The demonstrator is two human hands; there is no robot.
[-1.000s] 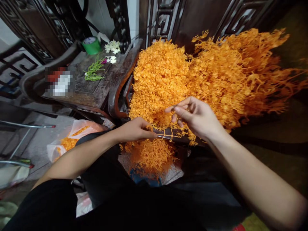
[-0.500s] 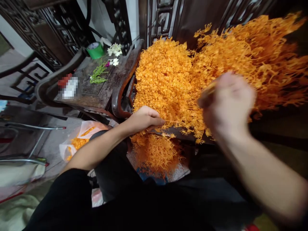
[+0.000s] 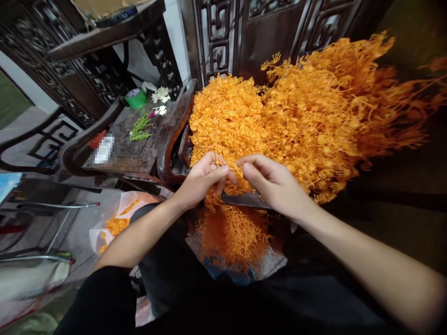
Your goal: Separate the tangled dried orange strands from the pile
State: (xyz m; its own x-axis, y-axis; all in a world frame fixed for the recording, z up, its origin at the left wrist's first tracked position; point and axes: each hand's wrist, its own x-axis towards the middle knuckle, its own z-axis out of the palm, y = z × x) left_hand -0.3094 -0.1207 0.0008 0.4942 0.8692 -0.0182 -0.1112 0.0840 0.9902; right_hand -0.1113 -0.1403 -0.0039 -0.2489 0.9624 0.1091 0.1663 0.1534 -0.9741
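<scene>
My left hand pinches a thin orange plastic sprig between thumb and fingers, in front of the heap. Just to its right, my right hand has thumb and forefinger close together; anything between them is too small to make out. Behind both hands rises a big heap of orange plastic sprigs, with longer, looser stems fanning out at the right. Below the hands, more orange sprigs lie in a bag or on a crinkled sheet near my knees.
A dark carved wooden chair at left bears green tape, white flowers and green stems. On the floor sits a whitish plastic bag with orange pieces. Metal tube legs stand at far left.
My right hand has swung left and down from over the heap to beside my left hand. The left hand stays in front of the heap, now with a sprig upright in its fingers.
</scene>
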